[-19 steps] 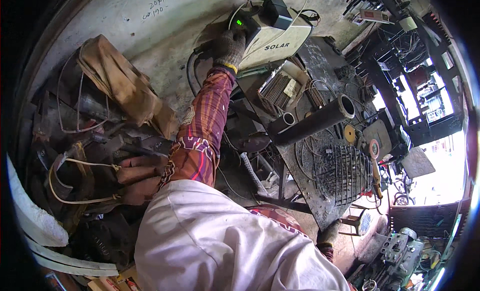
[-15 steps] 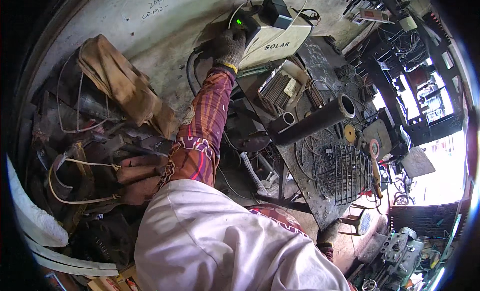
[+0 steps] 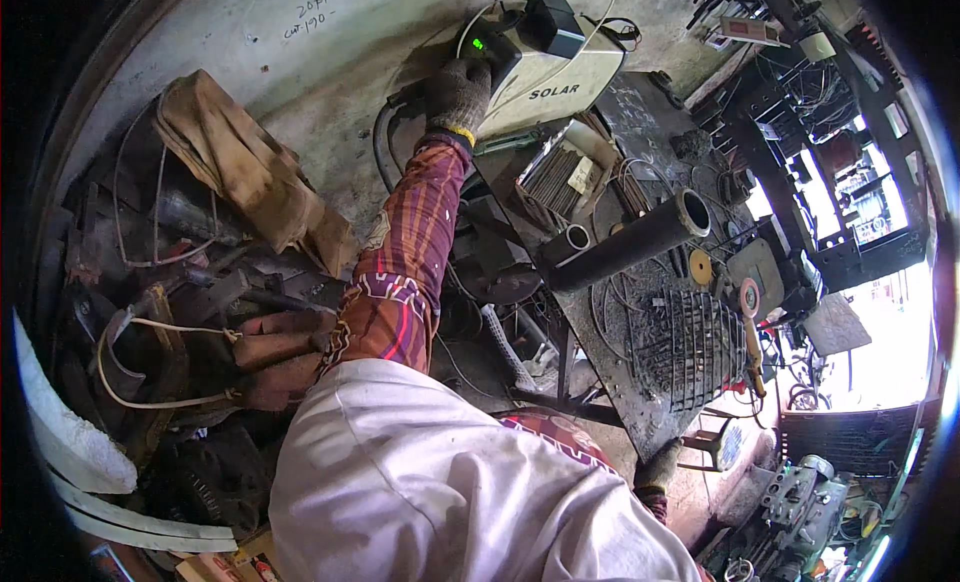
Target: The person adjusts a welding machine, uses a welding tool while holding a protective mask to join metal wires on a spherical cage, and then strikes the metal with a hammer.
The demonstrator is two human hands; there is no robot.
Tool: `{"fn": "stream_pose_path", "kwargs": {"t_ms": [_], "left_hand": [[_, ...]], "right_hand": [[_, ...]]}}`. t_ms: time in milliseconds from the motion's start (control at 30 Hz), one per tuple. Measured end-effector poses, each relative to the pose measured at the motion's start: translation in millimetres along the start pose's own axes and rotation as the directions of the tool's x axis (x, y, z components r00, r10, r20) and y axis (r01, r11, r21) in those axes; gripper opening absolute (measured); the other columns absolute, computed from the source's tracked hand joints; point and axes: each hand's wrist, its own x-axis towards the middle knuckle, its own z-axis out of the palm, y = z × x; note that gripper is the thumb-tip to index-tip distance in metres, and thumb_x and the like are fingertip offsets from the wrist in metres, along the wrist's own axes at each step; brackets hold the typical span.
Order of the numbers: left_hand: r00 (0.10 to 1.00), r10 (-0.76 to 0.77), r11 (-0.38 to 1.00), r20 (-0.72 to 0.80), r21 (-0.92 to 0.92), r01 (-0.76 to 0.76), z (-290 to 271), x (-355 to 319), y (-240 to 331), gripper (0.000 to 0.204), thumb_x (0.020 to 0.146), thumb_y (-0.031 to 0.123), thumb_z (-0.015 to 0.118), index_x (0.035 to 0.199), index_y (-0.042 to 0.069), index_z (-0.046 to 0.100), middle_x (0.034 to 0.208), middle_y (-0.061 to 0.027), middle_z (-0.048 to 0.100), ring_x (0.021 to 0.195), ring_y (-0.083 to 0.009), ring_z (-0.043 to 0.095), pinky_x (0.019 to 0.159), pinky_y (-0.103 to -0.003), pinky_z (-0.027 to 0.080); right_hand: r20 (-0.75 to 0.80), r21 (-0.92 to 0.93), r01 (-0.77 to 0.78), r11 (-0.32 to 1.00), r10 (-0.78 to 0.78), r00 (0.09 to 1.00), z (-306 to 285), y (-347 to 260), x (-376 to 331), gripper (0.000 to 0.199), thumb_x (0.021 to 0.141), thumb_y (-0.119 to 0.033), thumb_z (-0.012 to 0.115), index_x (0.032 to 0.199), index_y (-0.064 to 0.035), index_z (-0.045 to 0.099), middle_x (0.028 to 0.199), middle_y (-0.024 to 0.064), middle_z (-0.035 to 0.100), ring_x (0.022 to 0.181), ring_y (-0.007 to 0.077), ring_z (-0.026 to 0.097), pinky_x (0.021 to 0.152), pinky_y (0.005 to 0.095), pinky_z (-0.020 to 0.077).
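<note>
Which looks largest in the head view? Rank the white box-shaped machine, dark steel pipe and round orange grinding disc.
1. White box-shaped machine, touched by the gloved left hand.
2. Dark steel pipe, nearly as large; the fisheye lens makes this order unsure.
3. Round orange grinding disc, clearly smallest.

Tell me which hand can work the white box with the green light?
Left: the left hand rests on the white box; the right hand is low by the table's edge.

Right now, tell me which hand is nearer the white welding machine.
Left. The left hand, gloved, rests against the white welding machine; the right hand hangs low beside the workbench, far from it.
</note>
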Motion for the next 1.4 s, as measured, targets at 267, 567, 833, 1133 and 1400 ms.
{"fn": "stream_pose_path", "kwargs": {"t_ms": [267, 567, 833, 1133, 1400], "left_hand": [[1.000, 0.017, 1.000, 0.001, 0.001, -0.017, -2.5, -6.6, 9.8, 0.039, 0.089, 0.041, 0.059, 0.099, 0.006, 0.072, 0.094, -0.0243, 0.069, 0.091, -0.0424, 0.067, 0.082, -0.047, 0.053], [1.000, 0.006, 0.998, 0.023, 0.059, -0.008, 0.5, -3.0, 5.0, 0.040, 0.089, 0.039, 0.059, 0.097, 0.002, 0.072, 0.095, -0.0250, 0.069, 0.094, -0.0417, 0.067, 0.084, -0.046, 0.052], [0.999, -0.034, 0.999, 0.031, -0.007, 0.034, 1.3, -5.3, 7.2, 0.041, 0.090, 0.041, 0.059, 0.103, 0.004, 0.071, 0.099, -0.0237, 0.070, 0.095, -0.0410, 0.067, 0.085, -0.045, 0.052], [1.000, -0.007, 0.999, 0.013, 0.032, 0.006, 0.4, -11.0, 15.8, 0.042, 0.090, 0.043, 0.059, 0.100, 0.004, 0.072, 0.096, -0.0233, 0.070, 0.092, -0.0411, 0.067, 0.083, -0.046, 0.052], [0.997, 0.055, 0.997, -0.046, 0.064, -0.052, 5.6, -3.0, 2.8, 0.039, 0.089, 0.040, 0.060, 0.093, 0.004, 0.072, 0.093, -0.0240, 0.070, 0.092, -0.0410, 0.067, 0.082, -0.047, 0.053]], "right_hand": [[-0.101, 0.197, -0.044, 0.979, 0.065, 0.993, 24.2, -13.3, -17.9, 0.060, 0.103, -0.047, 0.038, 0.149, -0.0089, 0.039, 0.150, 0.0115, 0.044, 0.132, 0.0316, 0.047, 0.110, 0.0421, 0.0388], [0.026, -0.001, 0.037, 0.999, -0.036, 0.999, 1.2, -0.7, -6.6, 0.066, 0.102, -0.056, 0.038, 0.147, -0.0067, 0.042, 0.145, 0.0095, 0.051, 0.127, 0.0270, 0.051, 0.108, 0.0370, 0.0394], [0.039, 0.017, 0.052, 0.999, -0.052, 0.998, 3.8, -2.5, -7.3, 0.066, 0.103, -0.055, 0.036, 0.148, -0.0065, 0.041, 0.146, 0.0095, 0.049, 0.129, 0.0285, 0.050, 0.109, 0.0395, 0.0385], [-0.022, 0.194, -0.065, 0.979, 0.071, 0.997, 13.9, -10.1, -15.7, 0.064, 0.103, -0.054, 0.036, 0.147, -0.0088, 0.042, 0.147, 0.0095, 0.049, 0.129, 0.0294, 0.050, 0.109, 0.0384, 0.0392], [-0.088, 0.122, -0.037, 0.992, 0.047, 0.995, 4.6, 3.0, -4.4, 0.065, 0.102, -0.054, 0.037, 0.148, -0.0083, 0.040, 0.148, 0.0094, 0.046, 0.130, 0.0296, 0.049, 0.109, 0.0398, 0.0386]]}}
